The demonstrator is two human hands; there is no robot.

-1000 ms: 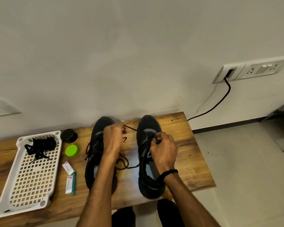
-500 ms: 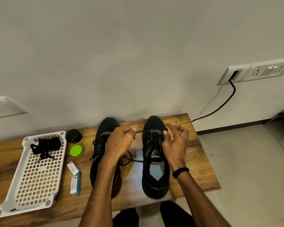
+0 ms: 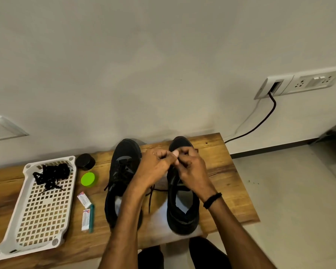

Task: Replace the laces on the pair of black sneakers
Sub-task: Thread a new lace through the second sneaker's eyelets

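I see two black sneakers standing side by side on a wooden bench [image 3: 231, 181], toes to the wall. The left sneaker [image 3: 122, 171] has a lace in it. The right sneaker [image 3: 182, 214] is open, and I can see its pale inside.

Both hands are over the front part of the right sneaker. The left hand [image 3: 153, 167] and the right hand [image 3: 191, 167] have their fingers curled in, and their fingertips meet. I cannot tell what they pinch, because it is too small and dark. A thin black lace [image 3: 150, 199] lies loose between the two sneakers, coming out from under the left hand. The right wrist wears a black band [image 3: 212, 199].

A white sheet [image 3: 159, 220] lies under the sneakers.

To the left are two small packets [image 3: 84, 199], a green lid [image 3: 88, 179] and a black round pot [image 3: 85, 161]. Beside them is a white tray [image 3: 45, 220] full of holes. A bundle of black laces [image 3: 50, 174] lies in its far end.

On the wall at the right is a socket plate [image 3: 299, 84], and a black cable [image 3: 260, 125] hangs down from it.
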